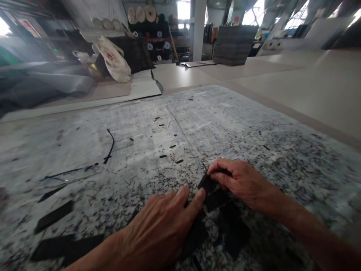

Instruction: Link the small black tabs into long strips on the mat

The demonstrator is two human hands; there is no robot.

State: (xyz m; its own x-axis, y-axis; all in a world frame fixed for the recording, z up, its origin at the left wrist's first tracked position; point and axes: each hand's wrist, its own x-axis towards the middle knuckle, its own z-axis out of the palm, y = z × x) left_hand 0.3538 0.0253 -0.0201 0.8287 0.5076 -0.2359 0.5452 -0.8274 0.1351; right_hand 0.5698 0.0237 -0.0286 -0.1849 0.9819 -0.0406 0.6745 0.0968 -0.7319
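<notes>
My right hand [239,182] pinches the upper edge of a small flat black piece [208,183] between thumb and fingertips. From the left, my left hand [165,226] lies low over the table, its thumb tip pressed on the same piece and holding it down; its other fingertips are hidden. More black pieces [232,226] lie loosely together beneath and between my hands, partly covered and in shadow. Their exact material cannot be made out.
Dark shreds cover much of the whitish tabletop [135,116]. Flat black pieces [55,216] lie at the left, near a dark cord [109,146]. Small slot-shaped scraps [172,146] lie ahead. A white bag [114,60], a dark stack [235,44] and rolls [150,14] stand farther back.
</notes>
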